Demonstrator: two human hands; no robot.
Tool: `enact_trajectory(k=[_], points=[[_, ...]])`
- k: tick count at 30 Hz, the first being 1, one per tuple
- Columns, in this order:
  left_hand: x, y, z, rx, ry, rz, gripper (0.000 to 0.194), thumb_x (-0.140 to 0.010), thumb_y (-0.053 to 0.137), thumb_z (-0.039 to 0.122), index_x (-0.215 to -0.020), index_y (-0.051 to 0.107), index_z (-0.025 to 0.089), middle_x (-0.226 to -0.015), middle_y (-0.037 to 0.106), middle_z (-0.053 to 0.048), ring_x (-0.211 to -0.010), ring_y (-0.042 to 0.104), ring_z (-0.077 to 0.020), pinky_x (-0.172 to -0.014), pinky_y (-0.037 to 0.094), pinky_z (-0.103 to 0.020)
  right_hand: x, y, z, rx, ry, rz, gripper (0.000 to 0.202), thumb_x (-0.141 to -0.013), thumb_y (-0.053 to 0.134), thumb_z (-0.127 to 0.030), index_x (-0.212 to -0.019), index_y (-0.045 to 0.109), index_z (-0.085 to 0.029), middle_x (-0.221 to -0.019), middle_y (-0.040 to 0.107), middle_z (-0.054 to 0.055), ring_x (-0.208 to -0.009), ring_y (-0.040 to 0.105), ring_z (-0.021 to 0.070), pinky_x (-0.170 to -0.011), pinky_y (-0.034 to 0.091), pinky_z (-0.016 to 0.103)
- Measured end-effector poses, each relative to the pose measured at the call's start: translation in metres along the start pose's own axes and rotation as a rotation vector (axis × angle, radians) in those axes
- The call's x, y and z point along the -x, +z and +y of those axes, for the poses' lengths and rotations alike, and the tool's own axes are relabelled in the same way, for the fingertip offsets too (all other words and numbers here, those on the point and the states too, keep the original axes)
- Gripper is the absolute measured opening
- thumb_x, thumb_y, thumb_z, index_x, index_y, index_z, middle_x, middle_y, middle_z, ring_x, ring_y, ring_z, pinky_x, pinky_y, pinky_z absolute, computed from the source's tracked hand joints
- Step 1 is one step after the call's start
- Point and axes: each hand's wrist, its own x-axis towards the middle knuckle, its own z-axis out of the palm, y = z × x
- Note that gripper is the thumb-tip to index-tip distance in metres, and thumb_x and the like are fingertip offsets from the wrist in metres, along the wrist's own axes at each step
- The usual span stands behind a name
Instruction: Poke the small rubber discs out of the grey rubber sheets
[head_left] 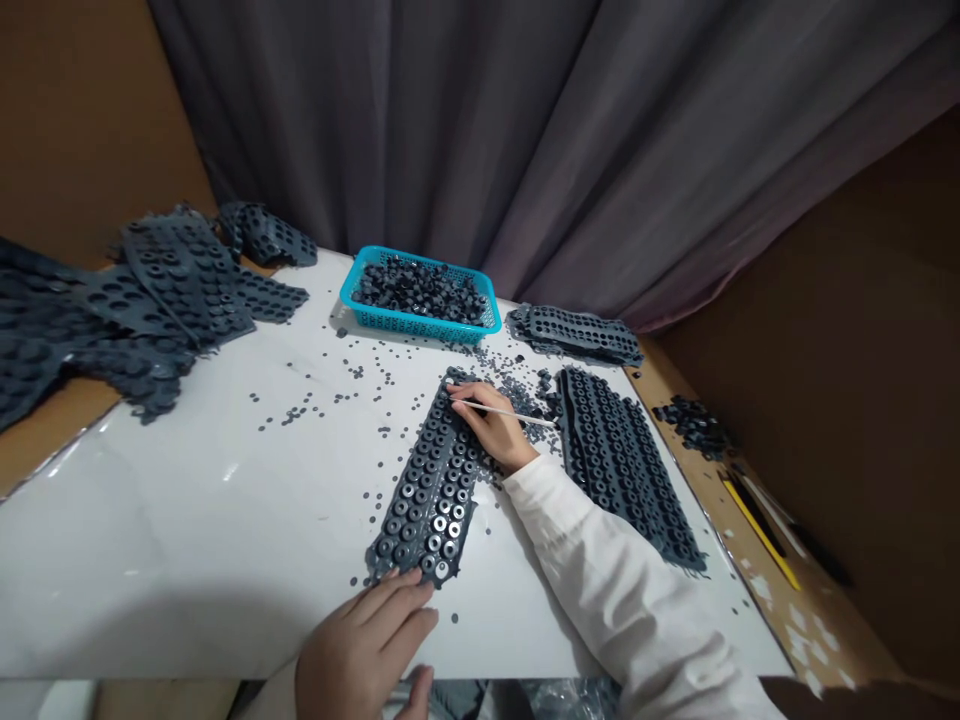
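A dark grey rubber sheet [427, 490] covered in rows of raised rings lies on the white table in front of me. My right hand [496, 428] is closed around a thin white stick [517, 413] near the sheet's far end. What the stick's tip touches is hidden by my fingers. At the near end, my left hand [375, 630] rests its outstretched fingertips on the sheet's edge, thumb apart. Small dark discs [517, 385] are scattered around the sheet, most densely beyond and to the right of my right hand.
A blue basket [420, 325] full of small dark parts stands at the back. More ringed sheets [622, 460] lie to the right, a stack of perforated sheets [577, 333] behind them. Perforated scraps [172, 280] are heaped at left. A yellow cutter [761, 530] lies at the right edge.
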Motion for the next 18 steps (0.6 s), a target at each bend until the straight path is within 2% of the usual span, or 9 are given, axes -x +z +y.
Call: enact_trajectory(k=[8, 11, 15, 18], points=[[0.001, 0.002, -0.001, 0.006, 0.012, 0.003, 0.028, -0.066, 0.045, 0.011, -0.083, 0.066, 0.020, -0.087, 0.073, -0.003, -0.082, 0.069, -0.0188, -0.075, 0.058, -0.026, -0.005, -0.002, 0.001, 0.205, -0.050, -0.070, 0.014, -0.091, 0.049, -0.028, -0.093, 0.061, -0.022, -0.105, 0.069, 0.008, -0.096, 0.063, 0.0213, -0.086, 0.048, 0.037], [0.002, 0.003, -0.002, -0.001, 0.011, 0.003, 0.028, -0.067, 0.045, 0.011, -0.082, 0.066, 0.020, -0.087, 0.073, -0.003, -0.082, 0.069, -0.0186, -0.075, 0.058, -0.026, -0.009, -0.004, 0.003, 0.276, -0.020, -0.001, 0.018, -0.092, 0.046, -0.028, -0.097, 0.061, -0.023, -0.108, 0.068, 0.009, -0.094, 0.064, 0.0224, -0.086, 0.048, 0.037], [0.004, 0.005, -0.003, -0.005, 0.015, 0.013, 0.027, -0.068, 0.045, 0.012, -0.082, 0.066, 0.020, -0.086, 0.073, -0.002, -0.082, 0.069, -0.0181, -0.075, 0.058, -0.026, -0.012, -0.006, 0.006, 0.188, 0.055, 0.107, 0.017, -0.091, 0.046, -0.031, -0.097, 0.060, -0.022, -0.108, 0.068, 0.010, -0.098, 0.064, 0.0236, -0.085, 0.049, 0.038], [0.005, 0.006, -0.004, -0.011, 0.024, 0.009, 0.027, -0.068, 0.044, 0.012, -0.082, 0.066, 0.020, -0.086, 0.073, -0.001, -0.083, 0.068, -0.0173, -0.077, 0.057, -0.025, -0.009, -0.007, 0.008, 0.040, 0.061, 0.083, 0.015, -0.090, 0.050, -0.033, -0.092, 0.060, -0.022, -0.105, 0.069, 0.008, -0.101, 0.064, 0.0221, -0.087, 0.049, 0.038]])
